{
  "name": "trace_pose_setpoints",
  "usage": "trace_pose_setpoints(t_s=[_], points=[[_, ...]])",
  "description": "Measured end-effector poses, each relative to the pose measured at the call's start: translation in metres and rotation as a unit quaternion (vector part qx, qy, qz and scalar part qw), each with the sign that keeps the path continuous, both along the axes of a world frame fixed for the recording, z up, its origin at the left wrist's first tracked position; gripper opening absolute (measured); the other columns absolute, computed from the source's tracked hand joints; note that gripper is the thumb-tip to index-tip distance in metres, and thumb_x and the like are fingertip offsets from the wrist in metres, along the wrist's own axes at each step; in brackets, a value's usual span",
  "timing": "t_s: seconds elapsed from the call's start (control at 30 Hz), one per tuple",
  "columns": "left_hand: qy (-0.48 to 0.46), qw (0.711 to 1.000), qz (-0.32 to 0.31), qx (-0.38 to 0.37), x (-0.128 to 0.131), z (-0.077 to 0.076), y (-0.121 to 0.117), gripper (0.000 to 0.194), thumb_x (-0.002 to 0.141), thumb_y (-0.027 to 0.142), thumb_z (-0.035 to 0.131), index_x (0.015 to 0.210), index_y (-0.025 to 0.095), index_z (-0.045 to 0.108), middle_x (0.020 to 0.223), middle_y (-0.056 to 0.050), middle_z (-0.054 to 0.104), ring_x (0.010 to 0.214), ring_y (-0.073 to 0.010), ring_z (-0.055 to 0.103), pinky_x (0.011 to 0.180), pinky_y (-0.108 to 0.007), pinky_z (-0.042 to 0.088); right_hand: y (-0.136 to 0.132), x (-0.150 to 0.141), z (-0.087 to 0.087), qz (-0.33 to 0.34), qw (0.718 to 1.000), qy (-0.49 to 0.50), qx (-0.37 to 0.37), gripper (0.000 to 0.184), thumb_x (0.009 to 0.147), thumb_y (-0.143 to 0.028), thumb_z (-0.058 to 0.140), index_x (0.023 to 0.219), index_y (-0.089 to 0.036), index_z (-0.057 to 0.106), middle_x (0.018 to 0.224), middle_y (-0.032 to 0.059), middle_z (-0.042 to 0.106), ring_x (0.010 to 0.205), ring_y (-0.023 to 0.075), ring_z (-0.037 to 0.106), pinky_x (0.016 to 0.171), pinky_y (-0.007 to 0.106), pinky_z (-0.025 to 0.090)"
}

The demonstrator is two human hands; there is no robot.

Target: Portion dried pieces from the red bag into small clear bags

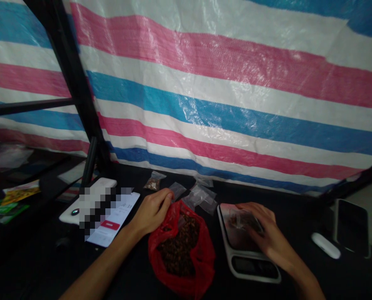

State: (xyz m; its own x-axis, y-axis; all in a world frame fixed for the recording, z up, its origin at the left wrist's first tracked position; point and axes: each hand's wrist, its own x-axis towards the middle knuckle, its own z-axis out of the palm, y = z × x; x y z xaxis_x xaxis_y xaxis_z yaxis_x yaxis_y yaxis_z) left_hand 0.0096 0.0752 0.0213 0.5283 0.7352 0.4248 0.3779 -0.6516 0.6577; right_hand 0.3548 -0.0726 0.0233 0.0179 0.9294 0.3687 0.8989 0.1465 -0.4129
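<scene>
A red plastic bag stands open on the black table, filled with small brown dried pieces. At its upper left rim my left hand is closed, thumb against fingers, gripping the edge. To the right is a digital kitchen scale with a dark display at its front. Over its platform my right hand pinches a small clear zip bag with some brown material in it. Whether that bag rests on the platform is unclear. Some of the right fingers are hidden behind the hand.
Clear zip bags lie behind the red bag, near a small filled bag. Left are a lit phone and a white device; right, a white oval case and dark phone. A striped tarp hangs behind.
</scene>
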Motion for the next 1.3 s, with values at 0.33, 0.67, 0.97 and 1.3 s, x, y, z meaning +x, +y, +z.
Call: trace_pose_setpoints(t_s=[0.33,0.67,0.97,1.3], points=[[-0.009,1.000,0.003,0.010,0.000,0.001,-0.001,0.035,0.105,0.033,0.031,0.086,0.021,0.057,0.079,-0.001,0.064,0.074,-0.0164,0.063,0.072,-0.028,0.045,0.004,-0.005,-0.004,-0.017,1.000,0.008,0.009,0.035,0.088,-0.032,0.061,0.123,-0.030,0.065,0.119,0.0063,0.071,0.113,0.0297,0.062,0.102,0.050,0.044],[-0.009,1.000,-0.011,0.020,0.001,0.000,-0.002,0.034,0.105,0.032,0.031,0.087,0.020,0.058,0.079,-0.001,0.063,0.074,-0.0159,0.063,0.071,-0.027,0.044,0.002,-0.051,0.021,0.050,0.996,0.066,-0.033,0.037,0.092,-0.025,0.053,0.128,-0.027,0.062,0.128,0.0094,0.066,0.116,0.0277,0.063,0.098,0.044,0.052],[-0.016,1.000,0.010,0.016,-0.001,-0.004,0.003,0.036,0.105,0.034,0.031,0.087,0.022,0.059,0.081,-0.002,0.065,0.077,-0.0167,0.063,0.074,-0.027,0.045,0.021,-0.134,0.034,0.156,0.972,0.012,-0.175,0.054,0.089,-0.016,0.055,0.142,-0.027,0.055,0.138,0.0077,0.063,0.128,0.0252,0.057,0.113,0.045,0.042],[-0.017,0.999,0.018,0.025,-0.003,-0.002,0.002,0.034,0.104,0.031,0.033,0.086,0.021,0.061,0.079,-0.001,0.065,0.075,-0.0170,0.063,0.072,-0.028,0.046,0.028,-0.130,0.016,0.142,0.985,0.002,-0.103,0.049,0.088,-0.017,0.054,0.135,-0.028,0.061,0.132,0.0067,0.068,0.121,0.0279,0.062,0.108,0.049,0.047]])
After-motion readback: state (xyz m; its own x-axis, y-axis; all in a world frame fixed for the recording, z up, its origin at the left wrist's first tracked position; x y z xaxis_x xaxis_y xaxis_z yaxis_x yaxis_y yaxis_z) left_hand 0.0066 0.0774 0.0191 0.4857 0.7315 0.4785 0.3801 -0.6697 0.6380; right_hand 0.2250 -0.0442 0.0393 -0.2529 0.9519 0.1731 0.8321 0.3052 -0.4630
